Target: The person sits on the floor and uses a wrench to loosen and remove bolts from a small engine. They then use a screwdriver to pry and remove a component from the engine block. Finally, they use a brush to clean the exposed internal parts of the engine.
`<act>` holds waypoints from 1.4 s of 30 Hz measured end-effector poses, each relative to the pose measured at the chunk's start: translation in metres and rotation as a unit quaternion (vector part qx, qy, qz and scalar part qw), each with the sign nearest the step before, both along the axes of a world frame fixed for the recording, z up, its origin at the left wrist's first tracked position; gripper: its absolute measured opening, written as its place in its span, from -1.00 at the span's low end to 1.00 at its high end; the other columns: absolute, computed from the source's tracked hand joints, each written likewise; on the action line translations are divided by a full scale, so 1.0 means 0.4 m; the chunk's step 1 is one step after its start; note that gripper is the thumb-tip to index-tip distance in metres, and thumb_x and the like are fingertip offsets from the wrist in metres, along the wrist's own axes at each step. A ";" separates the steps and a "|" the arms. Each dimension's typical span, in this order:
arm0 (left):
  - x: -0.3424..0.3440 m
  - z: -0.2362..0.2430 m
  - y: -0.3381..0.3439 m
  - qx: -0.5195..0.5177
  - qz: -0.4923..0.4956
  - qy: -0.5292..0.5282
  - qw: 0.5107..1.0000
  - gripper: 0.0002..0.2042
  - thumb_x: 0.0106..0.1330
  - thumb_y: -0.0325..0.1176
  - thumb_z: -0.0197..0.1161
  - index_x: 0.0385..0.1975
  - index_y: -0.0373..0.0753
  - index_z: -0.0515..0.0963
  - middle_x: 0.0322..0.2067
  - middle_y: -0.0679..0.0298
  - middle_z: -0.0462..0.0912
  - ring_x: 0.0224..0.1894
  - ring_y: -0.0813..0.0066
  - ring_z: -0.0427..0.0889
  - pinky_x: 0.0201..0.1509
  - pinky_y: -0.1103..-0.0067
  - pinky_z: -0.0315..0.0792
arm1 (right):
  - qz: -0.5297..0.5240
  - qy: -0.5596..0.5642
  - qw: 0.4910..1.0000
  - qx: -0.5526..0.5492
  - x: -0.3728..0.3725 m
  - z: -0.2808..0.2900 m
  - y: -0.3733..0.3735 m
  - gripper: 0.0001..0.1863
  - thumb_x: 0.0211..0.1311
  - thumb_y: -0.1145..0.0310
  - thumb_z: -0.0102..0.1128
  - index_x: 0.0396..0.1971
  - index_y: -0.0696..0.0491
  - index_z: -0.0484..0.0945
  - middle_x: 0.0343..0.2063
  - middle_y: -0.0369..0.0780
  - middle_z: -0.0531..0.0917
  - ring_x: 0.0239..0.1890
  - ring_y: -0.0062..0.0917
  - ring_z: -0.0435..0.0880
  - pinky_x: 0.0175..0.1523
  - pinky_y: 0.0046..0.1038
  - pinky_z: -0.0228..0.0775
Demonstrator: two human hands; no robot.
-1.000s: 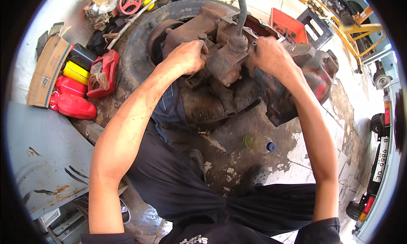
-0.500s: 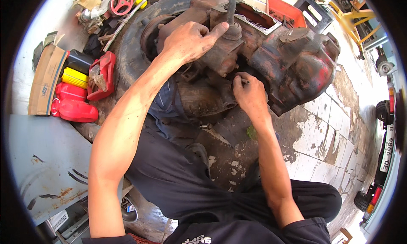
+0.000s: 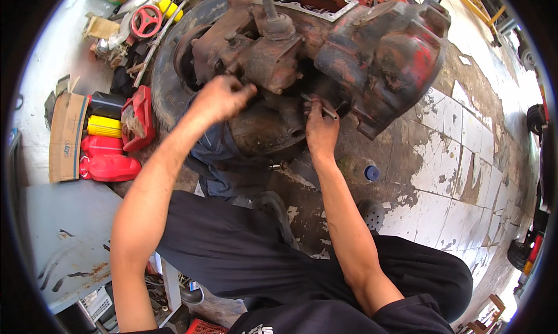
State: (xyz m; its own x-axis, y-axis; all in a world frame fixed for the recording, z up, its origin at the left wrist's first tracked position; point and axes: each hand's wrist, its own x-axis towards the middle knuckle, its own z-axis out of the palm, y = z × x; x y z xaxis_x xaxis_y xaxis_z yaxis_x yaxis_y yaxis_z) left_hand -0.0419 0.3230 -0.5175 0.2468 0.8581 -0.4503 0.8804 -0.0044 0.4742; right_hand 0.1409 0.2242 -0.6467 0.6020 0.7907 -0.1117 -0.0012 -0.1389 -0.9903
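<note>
A large, greasy gearbox casing (image 3: 383, 55) lies in front of me, with a gear lever (image 3: 268, 3) rising from a rusty cover housing (image 3: 273, 61). My left hand (image 3: 224, 99) is at the near left side of that housing, its fingers curled in; what they hold, if anything, is hidden. Low in the gap between the housing and the big casing, my right hand (image 3: 321, 125) pinches a slim metal rod (image 3: 330, 111). The rod's rear end sticks out past the fingers. A blue cloth (image 3: 218, 151) hangs below the left side of the assembly.
A large tyre (image 3: 164, 72) lies behind the gearbox. Red containers (image 3: 113, 167), a yellow bottle (image 3: 104, 126) and cardboard (image 3: 67, 136) stand at left. A blue-capped plastic bottle (image 3: 351, 168) is on the cracked tile floor (image 3: 436, 160). A grey metal panel (image 3: 64, 218) is near my left elbow.
My left hand has left the base of the gear lever and moved down and left. My right hand stays in the gap, and a rod now shows in its fingers. The view has shifted.
</note>
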 end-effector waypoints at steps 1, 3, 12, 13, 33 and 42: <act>0.015 -0.020 -0.025 -0.011 -0.026 0.037 0.999 -0.43 0.31 0.14 0.23 -0.17 -0.39 0.59 -0.51 0.12 0.66 -0.39 0.40 0.67 -0.25 0.46 0.51 | 0.010 0.003 1.000 -0.002 -0.001 0.000 -0.004 -0.65 0.48 0.30 -0.04 -0.06 0.26 0.61 -0.32 -0.19 0.72 -0.29 -0.61 0.61 -0.10 -0.51 0.45; 0.051 -0.049 -0.101 -0.016 -0.071 0.062 0.995 -0.36 0.27 0.22 0.23 -0.11 -0.39 0.59 -0.43 0.02 0.69 -0.29 0.24 0.72 -0.16 0.40 0.54 | 0.025 0.053 0.998 0.023 -0.005 0.015 -0.012 -0.65 0.48 0.31 -0.04 -0.05 0.26 0.62 -0.32 -0.19 0.72 -0.27 -0.60 0.61 -0.10 -0.51 0.45; 0.119 0.070 -0.195 -0.001 -0.168 0.131 0.977 -0.40 0.29 0.10 0.25 0.06 -0.36 0.54 -0.24 -0.06 0.73 -0.11 -0.02 0.71 -0.03 0.27 0.54 | -0.049 0.145 0.986 0.060 0.009 0.006 0.003 -0.67 0.45 0.24 0.02 -0.09 0.18 0.64 -0.37 -0.17 0.73 -0.33 -0.50 0.64 -0.10 -0.45 0.45; 0.111 0.078 -0.185 0.005 -0.144 0.116 0.983 -0.41 0.29 0.09 0.25 0.07 -0.35 0.53 -0.23 -0.06 0.73 -0.12 -0.01 0.71 -0.02 0.27 0.54 | -0.043 0.144 0.987 0.056 0.011 0.004 0.005 -0.67 0.45 0.24 0.02 -0.10 0.18 0.64 -0.37 -0.17 0.73 -0.34 -0.51 0.64 -0.10 -0.46 0.45; 0.083 0.085 -0.079 0.133 -0.125 0.135 0.974 -0.46 0.24 -0.13 0.36 0.13 -0.36 0.49 -0.08 -0.06 0.70 -0.03 0.06 0.69 0.04 0.33 0.52 | 0.024 0.073 0.984 0.158 -0.045 0.014 -0.032 -0.78 0.37 0.44 0.04 -0.18 0.18 0.65 -0.39 -0.14 0.72 -0.36 -0.54 0.66 -0.23 -0.45 0.46; 0.091 0.106 -0.101 0.149 -0.115 0.133 0.973 -0.46 0.24 -0.12 0.36 0.14 -0.30 0.49 -0.10 -0.01 0.71 -0.05 0.08 0.69 0.03 0.33 0.52 | -0.111 -0.028 0.966 0.234 -0.052 0.043 -0.027 -0.73 0.42 0.42 -0.02 -0.09 0.23 0.61 -0.36 -0.08 0.71 -0.31 -0.36 0.72 -0.13 -0.40 0.52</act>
